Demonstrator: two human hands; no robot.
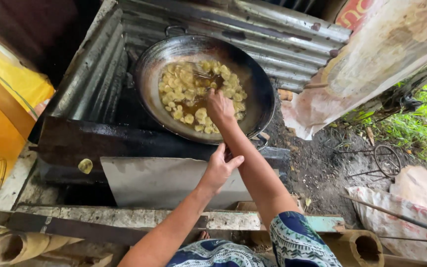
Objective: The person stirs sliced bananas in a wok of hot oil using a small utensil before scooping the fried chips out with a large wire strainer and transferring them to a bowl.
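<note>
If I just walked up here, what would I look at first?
Probably the big dark wok in the middle, full of pale yellow slices frying in oil. The person's right hand reaches over it, holding a wire skimmer in the oil, while the left hand rests on the right forearm. Grey corrugated metal sheets stand behind the wok.

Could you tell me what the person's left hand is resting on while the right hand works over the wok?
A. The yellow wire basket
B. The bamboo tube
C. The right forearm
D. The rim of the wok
C: the left hand lies against the right forearm, short of the wok, while the right hand reaches over the frying yellow pieces.
</note>
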